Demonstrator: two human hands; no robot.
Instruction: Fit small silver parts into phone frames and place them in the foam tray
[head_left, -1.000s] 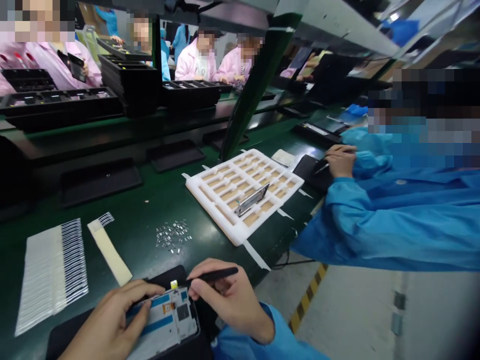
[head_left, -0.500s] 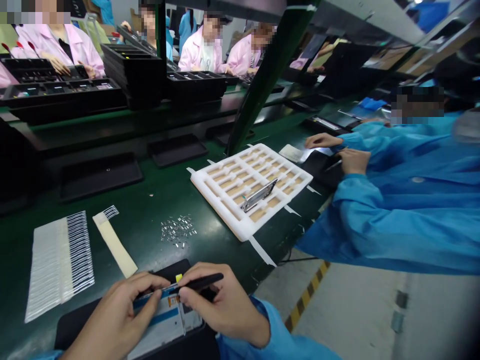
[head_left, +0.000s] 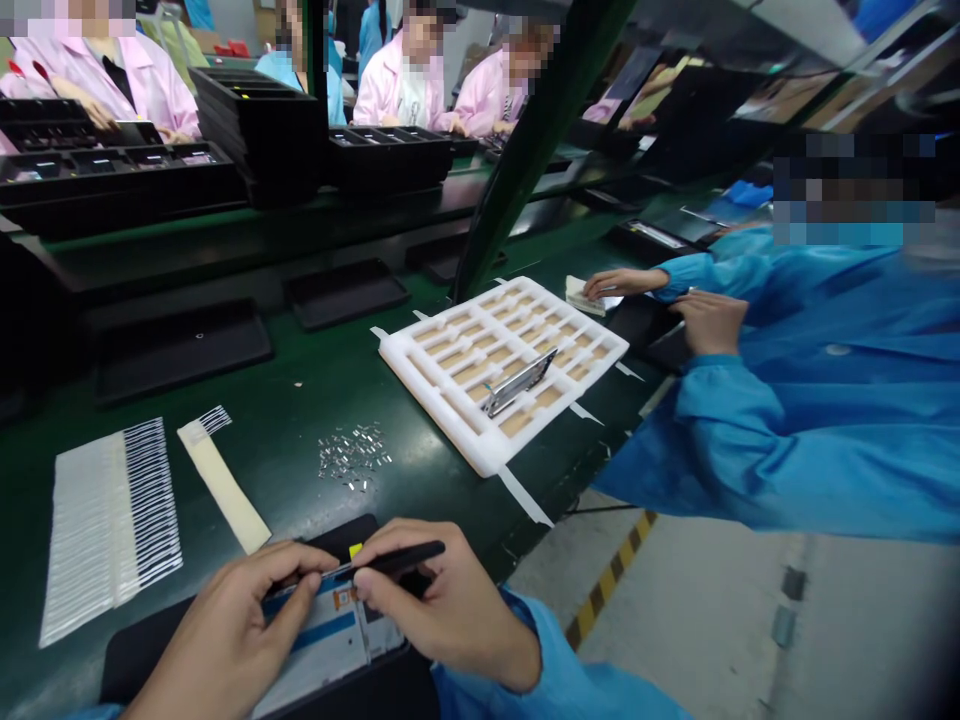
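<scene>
A phone's metal mid-frame (head_left: 315,665) with blue strips and an orange flex piece lies on a black pad (head_left: 142,645). My left hand (head_left: 232,620) rests over its left side, thumb and forefinger pinched at the upper edge. Black tweezers (head_left: 409,558) are gripped in my right hand (head_left: 450,605), their tip at that same edge close to my left fingertips. Any small part between those fingertips is hidden. A yellow tab (head_left: 355,551) shows just behind the tip.
Small metal bits (head_left: 352,455) lie scattered beyond the pad. At left are a sheet of strips (head_left: 90,530) and a cream strip (head_left: 225,485). A white foam tray (head_left: 487,455) holds an upright phone part (head_left: 521,382). A co-worker in a blue sleeve (head_left: 772,420) works at right.
My hands stay almost in place on the phone frame. The view has shifted slightly. The co-worker's farther hand has moved left onto a pale sheet.
</scene>
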